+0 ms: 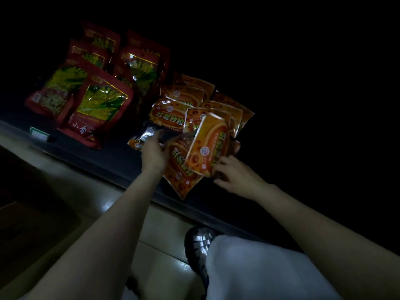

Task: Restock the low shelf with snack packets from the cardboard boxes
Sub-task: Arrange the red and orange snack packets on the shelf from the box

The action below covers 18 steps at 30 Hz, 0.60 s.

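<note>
Head view, very dim: both bare arms reach forward to a low dark shelf (121,167). The left hand (154,151) has its fingers curled around the lower edge of an orange snack packet (167,118) standing at the front of a cluster of orange packets (218,107), thumb on the near side. The right hand (234,173) pinches the bottom corner of another orange packet (208,144), thumb and bent fingers closed on it, holding it tilted upright over a flat-lying orange packet (180,169) that juts past the shelf edge. Farther left on the same shelf stand several red packets (97,107) with yellow-green contents showing through windows, in leaning rows. A small green-and-white tag (39,133) sits on the shelf front. Below, a pale tiled floor (160,241), a shiny strapped shoe (200,245) and a white trouser leg (266,271) are visible. Cardboard boxes cannot be made out in the darkness.
</note>
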Each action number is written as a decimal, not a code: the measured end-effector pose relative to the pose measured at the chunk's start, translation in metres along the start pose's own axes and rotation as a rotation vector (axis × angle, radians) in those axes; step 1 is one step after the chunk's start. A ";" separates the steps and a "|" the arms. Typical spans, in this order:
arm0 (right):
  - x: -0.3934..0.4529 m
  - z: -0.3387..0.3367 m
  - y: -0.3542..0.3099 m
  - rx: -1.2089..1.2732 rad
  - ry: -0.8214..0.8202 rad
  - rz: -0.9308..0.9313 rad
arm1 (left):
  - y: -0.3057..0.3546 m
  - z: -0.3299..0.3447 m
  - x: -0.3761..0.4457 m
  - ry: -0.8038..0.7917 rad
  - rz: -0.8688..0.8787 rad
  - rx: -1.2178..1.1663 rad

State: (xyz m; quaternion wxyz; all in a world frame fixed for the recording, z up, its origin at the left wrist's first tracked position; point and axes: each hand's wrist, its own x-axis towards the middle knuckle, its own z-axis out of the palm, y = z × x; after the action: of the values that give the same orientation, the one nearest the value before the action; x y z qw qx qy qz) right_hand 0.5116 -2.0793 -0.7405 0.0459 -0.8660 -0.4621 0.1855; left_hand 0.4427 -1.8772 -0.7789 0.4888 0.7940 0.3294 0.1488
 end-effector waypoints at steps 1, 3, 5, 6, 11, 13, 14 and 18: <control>0.002 0.002 0.001 0.048 0.077 0.014 | 0.000 -0.002 -0.001 0.062 -0.074 -0.045; 0.012 0.003 0.007 0.109 0.281 0.176 | -0.003 -0.005 -0.001 0.097 -0.236 -0.120; 0.027 0.001 0.015 0.107 0.304 0.363 | -0.007 -0.007 -0.002 -0.026 -0.396 -0.101; 0.036 0.001 0.019 0.123 0.261 0.437 | -0.011 -0.008 -0.002 -0.128 -0.467 -0.089; 0.058 0.008 0.050 0.398 0.074 0.703 | -0.016 -0.015 0.005 -0.158 -0.496 -0.056; 0.055 0.017 0.062 0.515 0.017 0.738 | -0.004 -0.019 0.010 -0.092 -0.363 -0.120; 0.052 0.020 0.065 0.542 0.021 0.746 | 0.006 -0.022 0.012 -0.077 -0.291 -0.155; 0.034 0.022 0.066 0.561 0.182 0.749 | 0.035 -0.026 0.017 0.013 0.041 -0.080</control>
State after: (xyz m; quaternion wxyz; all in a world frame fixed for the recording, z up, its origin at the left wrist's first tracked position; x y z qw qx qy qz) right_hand 0.5727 -2.0906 -0.7866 0.2482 -0.9399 -0.0444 0.2301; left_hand 0.4538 -1.8585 -0.7375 0.5147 0.7794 0.3099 0.1773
